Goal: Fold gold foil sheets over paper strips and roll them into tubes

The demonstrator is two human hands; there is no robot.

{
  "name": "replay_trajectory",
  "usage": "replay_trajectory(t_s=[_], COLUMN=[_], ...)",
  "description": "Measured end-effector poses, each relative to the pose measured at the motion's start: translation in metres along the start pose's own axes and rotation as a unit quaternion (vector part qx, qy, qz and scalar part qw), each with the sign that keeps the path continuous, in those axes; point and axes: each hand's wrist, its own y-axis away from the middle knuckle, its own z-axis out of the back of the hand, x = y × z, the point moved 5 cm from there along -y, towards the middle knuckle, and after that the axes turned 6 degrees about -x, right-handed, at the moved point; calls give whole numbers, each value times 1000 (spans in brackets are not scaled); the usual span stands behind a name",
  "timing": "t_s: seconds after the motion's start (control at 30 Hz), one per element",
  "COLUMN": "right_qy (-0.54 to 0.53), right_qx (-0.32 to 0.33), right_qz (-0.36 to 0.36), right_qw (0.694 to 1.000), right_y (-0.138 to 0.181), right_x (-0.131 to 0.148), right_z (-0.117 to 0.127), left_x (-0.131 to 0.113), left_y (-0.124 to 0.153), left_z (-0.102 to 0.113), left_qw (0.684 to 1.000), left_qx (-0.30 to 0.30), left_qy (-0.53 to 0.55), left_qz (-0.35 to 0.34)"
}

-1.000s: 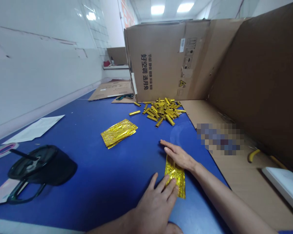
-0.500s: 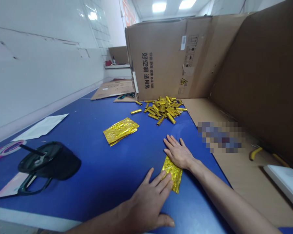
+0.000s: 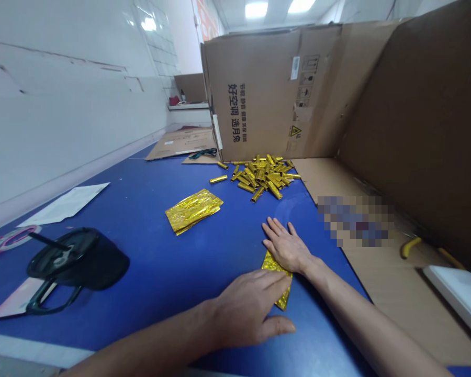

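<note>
A strip of gold holographic foil (image 3: 281, 299) lies on the blue worktop (image 3: 149, 272) directly ahead of the person, between both hands, with its long axis pointing roughly away from them and tilted slightly from upper left to lower right. The left hand (image 3: 245, 309) comes in from the lower left and lies flat across the middle of the strip, hiding most of it, with its fingers (image 3: 259, 285) close together and the thumb out to the near side. That grip pinches nothing; it is simply pressed down, palm on the worktop and fingertips on the foil. The right hand (image 3: 286, 247) lies flat and slightly spread just above it, its heel on or just over the strip's far end and its fingertips pointing toward the far side of the worktop. Only the two ends of the strip show, and the left hand covers more of it. Beyond the hands lie a flat stack of gold foil sheets (image 3: 192, 211) and a heaped pile of short gold foil tubes (image 3: 261, 178), the pile against the base of a printed cardboard box (image 3: 259, 94). A black round object with a loop handle (image 3: 76, 259) and a white paper sheet (image 3: 65, 204) sit to the left.
</note>
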Motion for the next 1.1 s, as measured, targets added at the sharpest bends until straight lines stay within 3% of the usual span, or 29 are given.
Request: replay_trajectory(t_s=[0.1, 0.2, 0.27, 0.37, 0.5, 0.87, 1.1], right_qy=[0, -1, -5, -10, -7, -3, 0], right_qx=[14, 18, 20, 24, 11, -4, 13], right_qz=[6, 32, 58, 83, 92, 95, 102], right_qw=[1000, 999, 998, 996, 996, 996, 995], right_y=[-1, -1, -1, -2, -3, -2, -1], right_x=[-1, 0, 1, 2, 1, 1, 3], right_z=[-1, 0, 2, 5, 5, 4, 6], left_x=[6, 18, 22, 24, 26, 20, 2], left_y=[-15, -20, -20, -16, -8, -10, 0], left_z=[17, 40, 35, 2, -30, -40, -41], left_qw=[997, 987, 993, 999, 996, 990, 989], left_qx=[-63, -158, -111, 12, 76, 116, 128], left_qy=[-29, -36, -37, -31, -19, 12, 14], left_qz=[-43, -5, 0, -25, -36, -79, -76])
